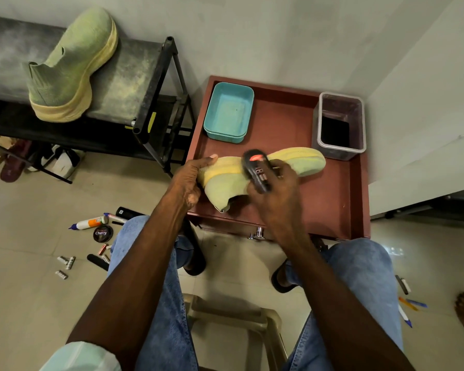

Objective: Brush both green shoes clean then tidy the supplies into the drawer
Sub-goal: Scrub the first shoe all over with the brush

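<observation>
One green shoe (pixel 300 162) lies on its side on the red-brown cabinet top (pixel 332 199), sole turned away from me. My left hand (pixel 190 178) grips its heel end. My right hand (pixel 276 194) holds a black shoe brush (pixel 256 168) with a red label, pressed against the shoe's side near the sole. The other green shoe (pixel 73 68) stands on the top shelf of the black shoe rack (pixel 134 76) at the left. The cabinet's drawer front with a metal handle (pixel 257 234) sits below the top, between my knees.
A teal tub (pixel 229 112) and a clear plastic box (pixel 340 124) stand at the back of the cabinet top. On the floor at the left lie a polish tin (pixel 103 233), a glue bottle (pixel 89 223), batteries and small items. Pens (pixel 410 306) lie at the right.
</observation>
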